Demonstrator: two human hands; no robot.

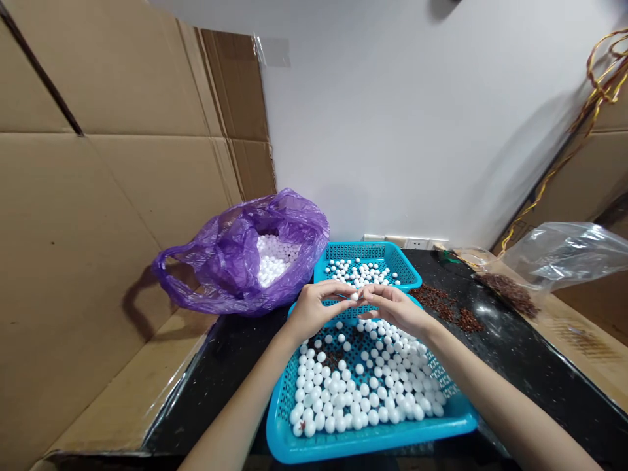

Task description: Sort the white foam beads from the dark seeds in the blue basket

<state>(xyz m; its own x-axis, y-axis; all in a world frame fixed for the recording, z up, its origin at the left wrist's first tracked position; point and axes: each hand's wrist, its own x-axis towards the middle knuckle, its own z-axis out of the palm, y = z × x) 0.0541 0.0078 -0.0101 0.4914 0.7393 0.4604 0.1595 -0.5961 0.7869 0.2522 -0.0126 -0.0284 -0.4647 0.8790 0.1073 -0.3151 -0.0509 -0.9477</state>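
Between thumb and fingers, my left hand (pixel 314 309) pinches a small white ball (pixel 354 297). My right hand (pixel 395 309) meets it there, its thumb and index finger closed together at the ball's right side; whatever they grip is too small to make out. Both hands are above the far end of a near blue plastic basket (pixel 373 446). Many loose white balls (pixel 338 399) lie in this basket, with small dark brown pieces (pixel 333 358) among them. A reddish star-shaped piece (pixel 302 425) rests on the balls at the near left corner.
Behind stands a second blue basket (pixel 409 265) with more white balls. An open purple plastic bag (pixel 230 261) of white balls leans at left. Reddish-brown bits (pixel 434 301) lie on the black tabletop (pixel 520 366); a clear bag (pixel 564 252) sits at right, cardboard (pixel 122 196) at left.
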